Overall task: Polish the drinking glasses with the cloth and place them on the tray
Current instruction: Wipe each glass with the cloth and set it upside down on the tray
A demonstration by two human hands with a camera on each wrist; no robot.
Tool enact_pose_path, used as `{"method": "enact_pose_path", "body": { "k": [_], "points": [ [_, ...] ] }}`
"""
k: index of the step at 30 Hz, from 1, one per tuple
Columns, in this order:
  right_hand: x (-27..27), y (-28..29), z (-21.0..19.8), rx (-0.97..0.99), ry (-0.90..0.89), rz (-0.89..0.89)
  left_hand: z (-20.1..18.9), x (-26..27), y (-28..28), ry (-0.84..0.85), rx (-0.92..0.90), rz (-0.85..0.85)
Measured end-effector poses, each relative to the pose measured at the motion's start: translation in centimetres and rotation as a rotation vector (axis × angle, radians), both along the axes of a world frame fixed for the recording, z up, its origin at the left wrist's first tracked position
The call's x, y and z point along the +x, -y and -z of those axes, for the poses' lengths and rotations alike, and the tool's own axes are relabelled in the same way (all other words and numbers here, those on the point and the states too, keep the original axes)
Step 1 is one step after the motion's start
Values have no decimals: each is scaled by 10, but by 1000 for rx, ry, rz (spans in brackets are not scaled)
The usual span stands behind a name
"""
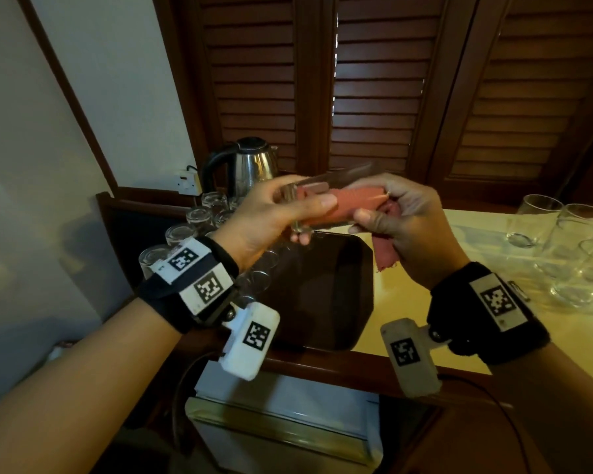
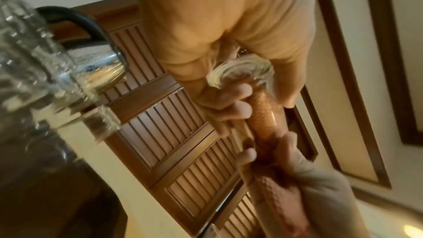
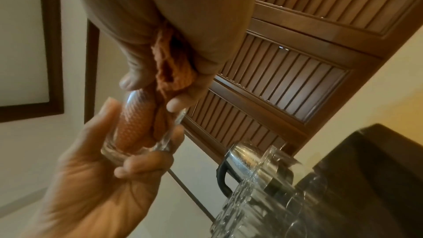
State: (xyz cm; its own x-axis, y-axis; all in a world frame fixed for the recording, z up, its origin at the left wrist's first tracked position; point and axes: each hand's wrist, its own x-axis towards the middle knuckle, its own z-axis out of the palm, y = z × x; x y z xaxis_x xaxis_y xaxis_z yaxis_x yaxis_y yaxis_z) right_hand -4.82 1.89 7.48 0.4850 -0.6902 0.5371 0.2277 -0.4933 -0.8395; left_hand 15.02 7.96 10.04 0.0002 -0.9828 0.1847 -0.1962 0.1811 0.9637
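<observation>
A clear drinking glass (image 1: 305, 195) lies sideways in the air above the dark tray (image 1: 326, 295). My left hand (image 1: 274, 217) grips its base end, thumb on top. An orange-pink cloth (image 1: 353, 208) is stuffed inside the glass and its tail hangs out below my right hand (image 1: 401, 227), which grips the bunched cloth at the glass mouth. The left wrist view shows the thick glass base (image 2: 240, 71) against my palm and the cloth (image 2: 263, 115) inside. In the right wrist view the cloth (image 3: 137, 124) fills the glass (image 3: 164, 140).
Several upturned glasses (image 1: 199, 220) stand along the tray's left side. A steel kettle (image 1: 250, 165) stands behind them. More glasses (image 1: 569, 248) sit on clear plastic at the right of the cream counter (image 1: 408, 302). Brown louvred doors (image 1: 374, 80) rise behind. A small fridge (image 1: 281, 422) sits below.
</observation>
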Motion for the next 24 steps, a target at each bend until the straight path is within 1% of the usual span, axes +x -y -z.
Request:
{"method": "enact_pose_path", "body": {
  "k": [2,3,4,5,6,7,9,10,11,12,13,14,16,17,18,20,21,23,24],
  "points": [
    [3,0,3,140,57,-31,-2,3,0,379,-242,-89],
    [4,-1,6,198,82,-47,-2,5,0,511,-331,-88],
    [5,-2,7,226,93,-49,-2,7,0,580,-365,-76],
    [5,-2,8,231,95,-38,-2,8,1,598,-340,-75],
    [6,-2,9,219,97,-22,-2,10,2,580,-267,-83],
    [8,-2,9,207,105,-8,-2,11,2,508,-156,-82],
    [11,-2,10,192,125,10,2,9,1,236,34,-6],
    [12,-1,11,184,123,13,5,8,-1,119,59,12],
    [14,-1,11,181,112,8,7,7,-2,50,42,-10],
    [15,-1,13,187,100,0,7,8,-3,31,11,-43],
    [16,-1,14,211,93,-15,7,9,-3,66,-28,-72],
    [17,-1,16,252,98,-37,7,13,-2,158,-75,-96],
    [18,-2,19,366,113,-84,6,21,0,470,-186,-128],
    [18,-3,20,415,109,-98,6,25,0,595,-230,-113],
    [19,-4,22,444,100,-98,7,28,0,656,-259,-84],
    [20,-6,23,449,100,-59,10,30,1,634,-231,-78],
    [22,-7,23,434,117,-34,10,28,1,561,-164,-103],
    [25,-7,23,401,147,10,8,21,2,299,8,-116],
    [26,-6,24,392,152,23,7,18,2,196,57,-110]
  ]
}}
